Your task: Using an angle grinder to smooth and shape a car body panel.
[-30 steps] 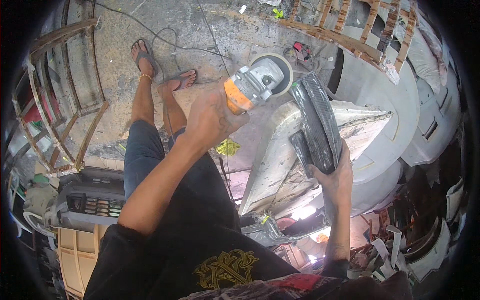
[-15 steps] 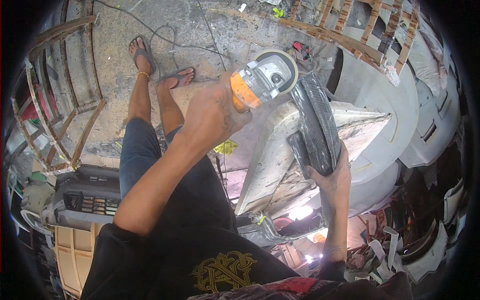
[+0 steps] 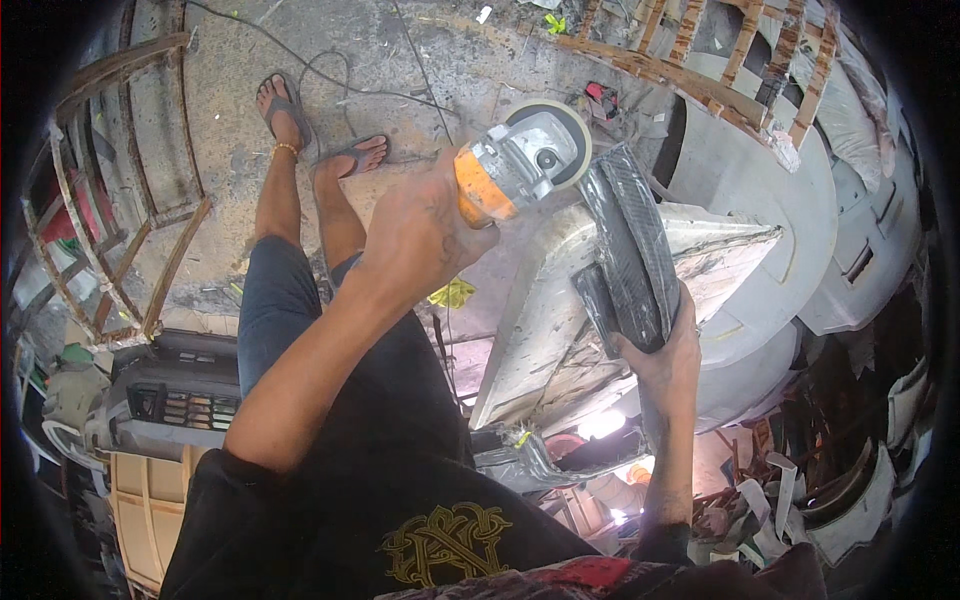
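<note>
My left hand (image 3: 420,235) grips an angle grinder (image 3: 520,165) with an orange body and a round disc, held up at chest height. Its disc sits right beside the upper end of a curved black panel piece (image 3: 630,255). My right hand (image 3: 665,350) holds that black piece from below, standing it upright against the edge of a grey-white moulded panel (image 3: 570,310). Whether the disc touches the black piece I cannot tell.
My sandalled feet (image 3: 320,130) stand on a rough concrete floor (image 3: 430,60) crossed by a thin cable. A rusty metal frame (image 3: 120,220) lies at left, a wooden lattice (image 3: 720,60) at top right. White moulded shells (image 3: 780,200) and scrap fill the right side; a dark grille part (image 3: 170,400) lies lower left.
My left hand has brought the grinder rightward, closer to the top of the black piece. My right hand keeps its hold, barely moving.
</note>
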`<state>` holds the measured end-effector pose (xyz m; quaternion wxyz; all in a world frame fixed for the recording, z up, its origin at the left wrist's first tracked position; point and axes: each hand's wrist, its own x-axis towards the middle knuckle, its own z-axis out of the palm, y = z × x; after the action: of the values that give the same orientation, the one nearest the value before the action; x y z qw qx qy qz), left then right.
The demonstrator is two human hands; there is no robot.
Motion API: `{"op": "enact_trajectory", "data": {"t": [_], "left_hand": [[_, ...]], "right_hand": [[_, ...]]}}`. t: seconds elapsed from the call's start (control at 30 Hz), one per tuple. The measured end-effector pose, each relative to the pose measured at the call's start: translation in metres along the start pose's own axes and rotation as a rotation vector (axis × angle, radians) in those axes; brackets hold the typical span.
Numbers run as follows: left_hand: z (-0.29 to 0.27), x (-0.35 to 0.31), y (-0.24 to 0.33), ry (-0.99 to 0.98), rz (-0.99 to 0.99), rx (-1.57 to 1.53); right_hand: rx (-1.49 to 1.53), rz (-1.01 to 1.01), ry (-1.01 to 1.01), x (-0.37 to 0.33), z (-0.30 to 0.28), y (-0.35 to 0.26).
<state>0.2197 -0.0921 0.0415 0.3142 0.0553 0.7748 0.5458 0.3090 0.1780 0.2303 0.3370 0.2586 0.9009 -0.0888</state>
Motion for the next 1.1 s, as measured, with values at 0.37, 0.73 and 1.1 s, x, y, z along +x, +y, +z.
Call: {"op": "enact_trajectory", "data": {"t": [0.37, 0.73, 1.1], "left_hand": [[-0.005, -0.003, -0.003, 0.008, -0.027, 0.007], [0.001, 0.005, 0.001, 0.016, -0.009, -0.021], [0.001, 0.009, 0.008, -0.067, -0.07, 0.007]], "right_hand": [[0.005, 0.013, 0.01, 0.0, 0.0, -0.004], [0.056, 0.043, -0.002, -0.001, 0.002, -0.003], [0.017, 0.02, -0.002, 0.0, 0.001, -0.002]]}}
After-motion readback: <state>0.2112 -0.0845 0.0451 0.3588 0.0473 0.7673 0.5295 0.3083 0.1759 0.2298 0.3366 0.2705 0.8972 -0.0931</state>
